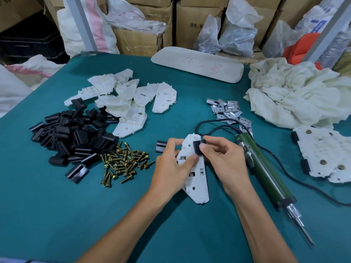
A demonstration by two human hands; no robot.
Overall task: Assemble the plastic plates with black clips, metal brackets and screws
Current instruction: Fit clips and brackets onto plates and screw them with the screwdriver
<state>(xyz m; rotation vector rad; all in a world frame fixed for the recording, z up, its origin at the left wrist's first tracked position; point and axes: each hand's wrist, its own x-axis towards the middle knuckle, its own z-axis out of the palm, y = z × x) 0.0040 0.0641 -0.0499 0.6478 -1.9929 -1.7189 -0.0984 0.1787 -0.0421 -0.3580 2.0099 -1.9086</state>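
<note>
A white plastic plate lies lengthwise on the green table in front of me. My left hand grips its left edge, thumb on top. My right hand pinches a black clip against the plate's upper right edge. A second black clip sits just behind my left fingers. To the left lies a heap of black clips, with brass screws beside it and loose white plates behind. Metal brackets are piled at centre right.
A green electric screwdriver with its black cord lies right of my hands, tip toward me. Finished plates are stacked at the right edge. A white cloth pile, a beige pad, boxes and bags stand behind.
</note>
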